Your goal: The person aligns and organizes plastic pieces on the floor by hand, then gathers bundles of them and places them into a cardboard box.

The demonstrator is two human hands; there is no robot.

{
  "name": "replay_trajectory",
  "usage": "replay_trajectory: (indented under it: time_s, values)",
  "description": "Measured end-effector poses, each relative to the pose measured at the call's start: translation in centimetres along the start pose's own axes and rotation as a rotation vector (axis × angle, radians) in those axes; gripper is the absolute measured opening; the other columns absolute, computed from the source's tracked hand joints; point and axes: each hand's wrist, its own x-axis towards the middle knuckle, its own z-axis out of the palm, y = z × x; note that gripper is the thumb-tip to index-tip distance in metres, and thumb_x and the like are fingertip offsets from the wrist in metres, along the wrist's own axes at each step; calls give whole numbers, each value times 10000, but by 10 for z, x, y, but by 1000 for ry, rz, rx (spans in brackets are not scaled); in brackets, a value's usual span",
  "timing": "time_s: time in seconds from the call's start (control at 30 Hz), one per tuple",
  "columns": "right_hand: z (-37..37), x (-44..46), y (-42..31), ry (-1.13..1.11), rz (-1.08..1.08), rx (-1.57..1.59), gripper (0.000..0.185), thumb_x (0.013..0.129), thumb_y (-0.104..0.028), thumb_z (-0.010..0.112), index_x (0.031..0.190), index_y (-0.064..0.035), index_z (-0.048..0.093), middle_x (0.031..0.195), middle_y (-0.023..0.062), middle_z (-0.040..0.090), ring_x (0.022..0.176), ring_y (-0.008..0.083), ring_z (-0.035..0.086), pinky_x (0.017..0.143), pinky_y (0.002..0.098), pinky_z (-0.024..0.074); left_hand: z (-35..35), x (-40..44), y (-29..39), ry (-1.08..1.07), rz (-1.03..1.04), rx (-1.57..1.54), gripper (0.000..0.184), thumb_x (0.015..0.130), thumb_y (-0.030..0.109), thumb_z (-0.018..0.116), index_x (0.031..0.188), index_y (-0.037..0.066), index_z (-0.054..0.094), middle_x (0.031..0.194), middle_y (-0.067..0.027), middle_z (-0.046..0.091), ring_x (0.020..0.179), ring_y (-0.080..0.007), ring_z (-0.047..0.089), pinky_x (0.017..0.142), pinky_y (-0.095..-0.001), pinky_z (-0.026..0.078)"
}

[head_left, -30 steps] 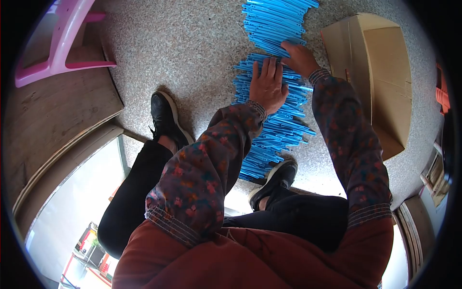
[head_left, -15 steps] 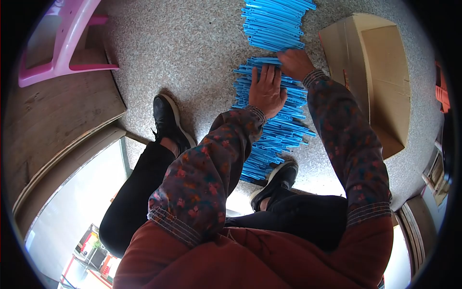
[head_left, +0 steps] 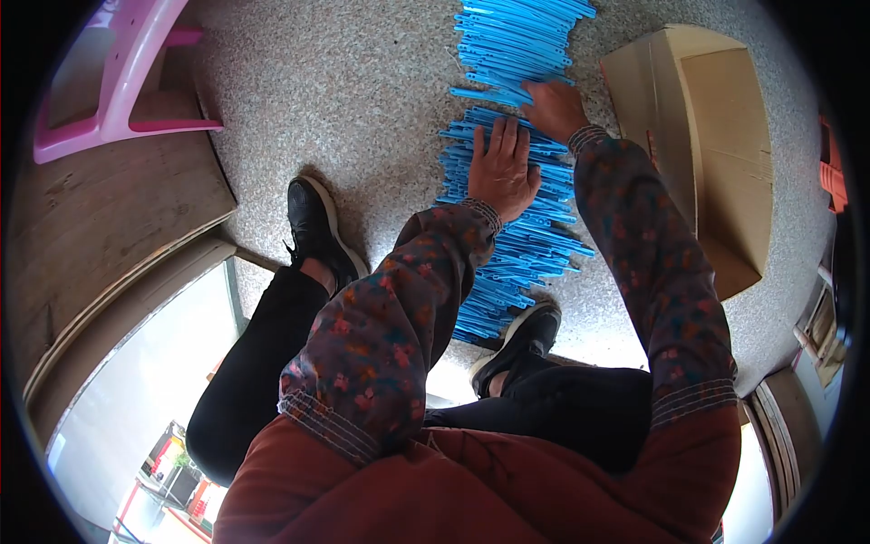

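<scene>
While the speckled floor [head_left: 299,91] is occupied at the right by an open cardboard box [head_left: 648,91], its middle is covered by a nearer pile [head_left: 535,245] and a farther pile [head_left: 512,45] of thin blue strips [head_left: 517,65]. The nearer pile is covered by the left hand [head_left: 505,172], laid flat with fingers extended. The right hand [head_left: 555,107] is curled at one strip [head_left: 485,94] by the farther pile's near edge; whether it is pinched cannot be told. Each strip is judged light, springy, rather slippery, and best gripped near one end.
</scene>
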Motion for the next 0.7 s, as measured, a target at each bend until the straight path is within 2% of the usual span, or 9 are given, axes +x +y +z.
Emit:
replay_trajectory:
  time_s: [0.1,0.2,0.3,0.4,0.5,0.6,0.7]
  values:
    - [-3,5,13,-66,40,27,271,748,-236,617,920,-33,669,761,169,650,773,362,632,719,497,497,0,-1,-1,2,0,-5,592,863,339,550,1339,25,391,1402,-174,351,1329,-343,315,1085,-577,209]
    - [-21,3,20,-188,154,196,269,751,-271,626,850,-22,657,743,178,636,768,371,626,700,492,495,1,0,-2,8,-6,-9,600,854,332,564,1343,33,387,1411,-170,338,1315,-339,322,1071,-578,226]
    - [-16,-8,30,-209,118,189,280,749,-288,639,839,-24,663,741,188,631,754,382,620,677,490,489,-5,2,-1,1,3,-24,618,841,333,575,1349,38,383,1424,-163,323,1282,-331,342,1043,-575,250]
    - [-3,-15,33,-254,-33,161,272,760,-281,640,831,-20,662,769,193,636,751,385,618,677,489,490,-10,4,-1,19,17,-3,637,829,340,578,1353,37,381,1427,-160,324,1245,-319,360,1012,-556,272]
    - [-13,-9,30,-295,63,278,222,772,-233,648,875,-38,667,863,186,657,782,367,628,696,494,500,-6,5,-2,-6,8,44,645,816,342,580,1348,32,389,1421,-161,336,1227,-308,361,995,-530,282]
    - [3,-6,21,216,-261,101,206,776,-151,641,947,-35,646,908,160,644,776,344,633,672,467,515,-5,6,-2,-3,12,60,647,802,343,590,1334,26,404,1402,-163,359,1215,-302,359,985,-512,286]
    - [18,-7,7,113,-287,-89,227,767,-88,628,982,-19,610,872,138,609,743,327,632,626,431,519,-4,4,-2,8,27,56,643,796,349,593,1319,20,417,1377,-162,380,1210,-301,358,983,-508,285]
